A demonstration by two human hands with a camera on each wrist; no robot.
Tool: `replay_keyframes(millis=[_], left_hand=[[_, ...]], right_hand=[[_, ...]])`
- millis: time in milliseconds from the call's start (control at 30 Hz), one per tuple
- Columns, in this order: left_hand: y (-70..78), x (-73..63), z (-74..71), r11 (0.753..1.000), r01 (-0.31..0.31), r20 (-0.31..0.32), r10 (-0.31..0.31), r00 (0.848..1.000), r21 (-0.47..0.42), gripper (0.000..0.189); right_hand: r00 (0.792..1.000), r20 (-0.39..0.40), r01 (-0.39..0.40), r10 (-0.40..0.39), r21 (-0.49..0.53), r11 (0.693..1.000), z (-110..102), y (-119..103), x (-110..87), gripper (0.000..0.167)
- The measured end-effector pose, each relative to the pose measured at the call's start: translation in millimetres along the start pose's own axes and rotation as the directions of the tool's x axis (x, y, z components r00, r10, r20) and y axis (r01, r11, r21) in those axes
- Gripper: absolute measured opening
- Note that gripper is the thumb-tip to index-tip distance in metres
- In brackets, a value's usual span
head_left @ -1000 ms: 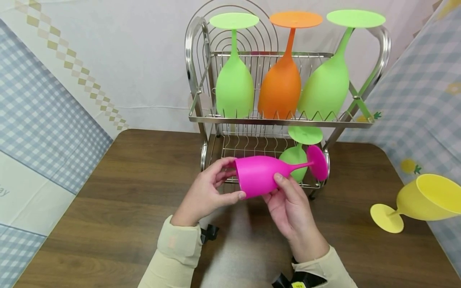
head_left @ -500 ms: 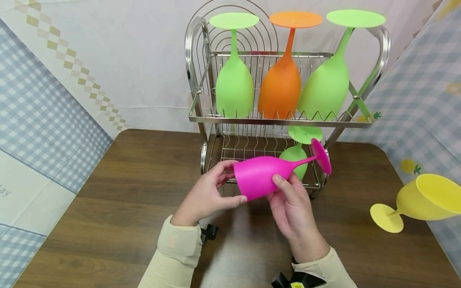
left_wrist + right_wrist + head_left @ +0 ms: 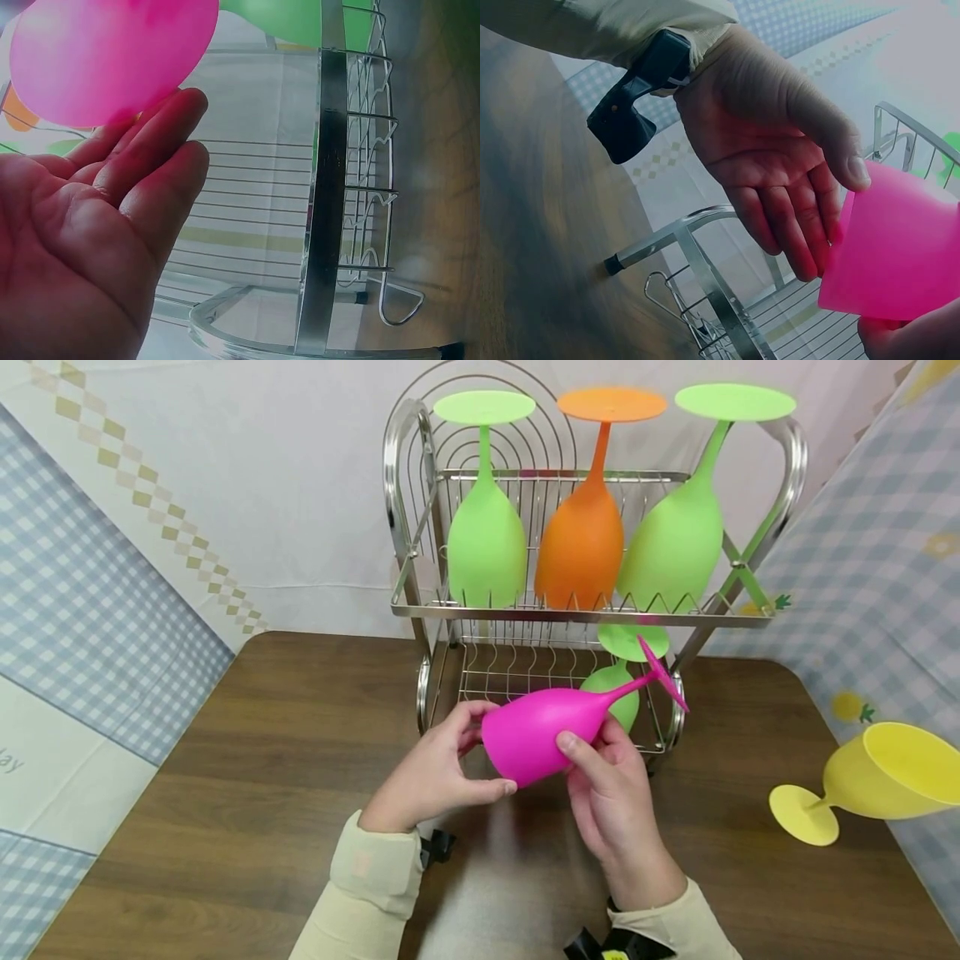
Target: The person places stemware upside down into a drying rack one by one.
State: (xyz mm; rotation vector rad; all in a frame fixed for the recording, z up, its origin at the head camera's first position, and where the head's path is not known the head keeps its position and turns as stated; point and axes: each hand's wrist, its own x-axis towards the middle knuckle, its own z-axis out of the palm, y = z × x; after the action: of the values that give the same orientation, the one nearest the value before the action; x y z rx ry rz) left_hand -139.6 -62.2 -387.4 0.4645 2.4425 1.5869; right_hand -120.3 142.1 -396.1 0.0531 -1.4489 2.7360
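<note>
A magenta wine glass (image 3: 536,735) is held on its side in front of the rack, rim to the left and foot raised to the right. My right hand (image 3: 618,802) grips the bowl, thumb on the near side and fingers behind. My left hand (image 3: 431,772) holds the rim between thumb below and fingers above. In the left wrist view, the fingers of the left hand (image 3: 90,225) reach up to the glass (image 3: 112,60). From the right wrist, the left thumb and fingers show at the rim of the glass (image 3: 900,247).
A two-tier metal dish rack (image 3: 585,615) stands behind on the wooden table (image 3: 247,793). Upside-down green glasses (image 3: 487,539) and an orange one (image 3: 579,547) fill its top; another green glass (image 3: 615,685) sits below. A yellow glass (image 3: 862,777) lies tilted at the right.
The magenta glass has tipped so that its foot end rose and its rim end dropped slightly. Both hands keep hold and shift a little with it.
</note>
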Motion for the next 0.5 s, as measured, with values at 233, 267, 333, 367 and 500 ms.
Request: replay_keyframes(millis=[233,267,333,367,500], left_hand=[[-1.1,1.3,2.4,0.998,0.005,0.013,-0.006,1.0,0.059,0.084],[-1.4,1.5,2.8,0.998,0.005,0.014,-0.006,1.0,0.07,0.084],[-1.7,1.8,3.8,0.996,0.006,0.016,-0.008,1.0,0.093,0.085],[-2.1,2.0,4.2,0.995,0.007,0.017,-0.009,1.0,0.102,0.085],[-2.8,2.7,5.8,0.992,0.002,0.027,-0.006,1.0,0.127,0.084]], right_hand=[[0.999,-0.011,0.046,-0.047,-0.073,0.996,1.4,-0.6,-1.6,0.047],[0.999,-0.011,0.051,-0.053,-0.082,0.995,1.5,-0.4,-1.6,0.048],[0.998,-0.011,0.06,-0.061,-0.105,0.993,1.9,-0.5,-2.1,0.049],[0.998,-0.012,0.062,-0.064,-0.117,0.991,2.0,-0.6,-2.3,0.05],[0.997,-0.005,0.077,-0.079,-0.159,0.984,2.5,-1.1,-3.2,0.053]])
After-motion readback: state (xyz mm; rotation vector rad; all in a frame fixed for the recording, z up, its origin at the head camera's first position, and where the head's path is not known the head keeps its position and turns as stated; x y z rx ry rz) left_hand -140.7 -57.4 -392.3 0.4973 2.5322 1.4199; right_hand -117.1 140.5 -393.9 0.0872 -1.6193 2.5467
